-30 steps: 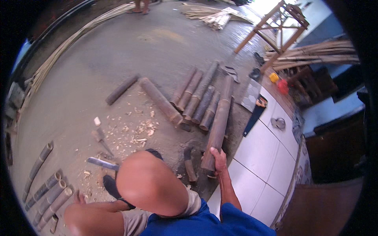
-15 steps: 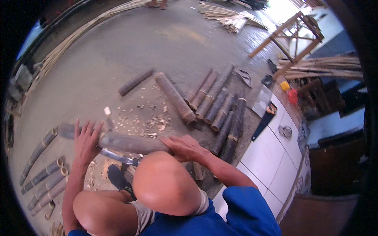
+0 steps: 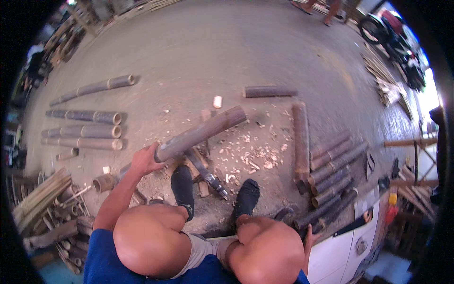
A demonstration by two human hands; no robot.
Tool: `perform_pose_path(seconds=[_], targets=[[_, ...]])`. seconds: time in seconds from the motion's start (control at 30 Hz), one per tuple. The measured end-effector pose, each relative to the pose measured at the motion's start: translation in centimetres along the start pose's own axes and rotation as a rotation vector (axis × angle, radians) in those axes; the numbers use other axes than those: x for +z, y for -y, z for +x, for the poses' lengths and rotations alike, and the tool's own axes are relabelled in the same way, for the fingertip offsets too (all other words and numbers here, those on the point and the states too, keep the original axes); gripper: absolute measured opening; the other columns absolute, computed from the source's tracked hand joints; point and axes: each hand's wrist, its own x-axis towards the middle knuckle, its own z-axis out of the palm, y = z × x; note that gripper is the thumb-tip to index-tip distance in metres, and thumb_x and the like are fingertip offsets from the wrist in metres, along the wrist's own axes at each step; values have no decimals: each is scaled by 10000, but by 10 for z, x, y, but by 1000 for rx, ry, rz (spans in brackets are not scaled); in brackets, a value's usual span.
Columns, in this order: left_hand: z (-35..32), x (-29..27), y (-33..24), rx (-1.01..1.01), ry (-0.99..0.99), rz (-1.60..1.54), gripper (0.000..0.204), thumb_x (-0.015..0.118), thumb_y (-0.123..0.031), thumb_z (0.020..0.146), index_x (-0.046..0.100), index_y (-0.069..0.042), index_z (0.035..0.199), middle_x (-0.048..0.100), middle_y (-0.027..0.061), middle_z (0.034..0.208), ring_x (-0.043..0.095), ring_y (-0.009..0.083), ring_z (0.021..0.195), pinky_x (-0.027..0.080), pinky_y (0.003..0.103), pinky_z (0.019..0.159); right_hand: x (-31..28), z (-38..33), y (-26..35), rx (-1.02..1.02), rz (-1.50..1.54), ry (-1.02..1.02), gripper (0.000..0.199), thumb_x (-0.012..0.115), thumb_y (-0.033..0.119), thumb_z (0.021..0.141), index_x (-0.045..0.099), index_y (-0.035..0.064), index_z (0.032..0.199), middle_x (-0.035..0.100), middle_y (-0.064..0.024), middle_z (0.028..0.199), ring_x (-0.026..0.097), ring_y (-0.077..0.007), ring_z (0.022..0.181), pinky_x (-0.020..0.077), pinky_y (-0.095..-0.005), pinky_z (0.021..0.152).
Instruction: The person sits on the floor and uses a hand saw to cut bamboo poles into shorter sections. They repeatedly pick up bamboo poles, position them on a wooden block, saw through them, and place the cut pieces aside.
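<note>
My left hand (image 3: 145, 160) is wrapped round the near end of a thick brown bamboo section (image 3: 201, 134). The bamboo slants up to the right, its far end over the floor. Beneath it a metal-bladed tool (image 3: 202, 169) lies between my feet. Low on the right, partly hidden behind my knee, my right hand (image 3: 309, 236) has its visible fingers apart and nothing seen in them. It is beside the white tiled ledge (image 3: 326, 258) and the lower end of a row of dark bamboo sections (image 3: 331, 180); whether it touches them I cannot tell.
Pale shavings (image 3: 255, 154) litter the floor before my feet. Several cut bamboo lengths (image 3: 85, 117) lie at left, above a stack of split pieces (image 3: 42, 196). A handsaw (image 3: 352, 225) rests on the ledge. Another person's legs (image 3: 331, 10) and a motorbike (image 3: 390, 38) are far off.
My right hand has let go of the bamboo section and dropped beside my right knee. The left hand keeps hold, and the bamboo's right end has swung up and away. My view has turned left.
</note>
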Motion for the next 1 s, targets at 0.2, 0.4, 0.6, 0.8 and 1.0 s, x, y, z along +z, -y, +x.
perform_pose_path(seconds=[0.2, 0.4, 0.6, 0.8, 1.0], targets=[[29, 8, 18, -10, 15, 6, 782, 800, -460, 675, 519, -132, 1327, 671, 196, 1126, 654, 386, 1058, 530, 485, 887, 2, 9, 16, 244, -98, 38, 802, 740, 466, 872, 516, -131, 1357, 586, -276, 1349, 604, -359, 1128, 455, -445, 992], [71, 19, 43, 121, -36, 69, 740, 820, -392, 708, 513, -173, 1345, 595, 138, 1281, 580, 335, 1200, 466, 498, 985, 1, -30, 120, -70, -358, -85, 661, 705, 380, 915, 536, -97, 1341, 636, -259, 1273, 626, -404, 1074, 482, -447, 951], [112, 30, 58, 113, -187, 12, 801, 827, -360, 700, 493, -168, 1401, 524, 165, 1392, 462, 364, 1329, 330, 536, 1136, 42, -61, 295, -664, -255, 327, 693, 782, 270, 803, 512, -17, 1373, 643, -249, 1236, 628, -426, 1076, 494, -466, 946], [95, 50, 82, -167, -329, -11, 925, 796, -594, 703, 464, -213, 1477, 317, 267, 1557, 259, 506, 1446, 192, 608, 1199, 140, -87, 448, -1272, -496, 590, 771, 808, 307, 722, 517, 35, 1382, 651, -242, 1163, 643, -434, 1052, 524, -486, 874], [71, 63, 137, -443, -549, -403, 888, 785, -601, 756, 520, -93, 1434, 291, 330, 1545, 312, 488, 1431, 313, 532, 1167, 221, -112, 529, -1515, -611, 760, 767, 768, 441, 744, 523, 99, 1385, 666, -197, 1120, 671, -379, 1024, 542, -488, 863]])
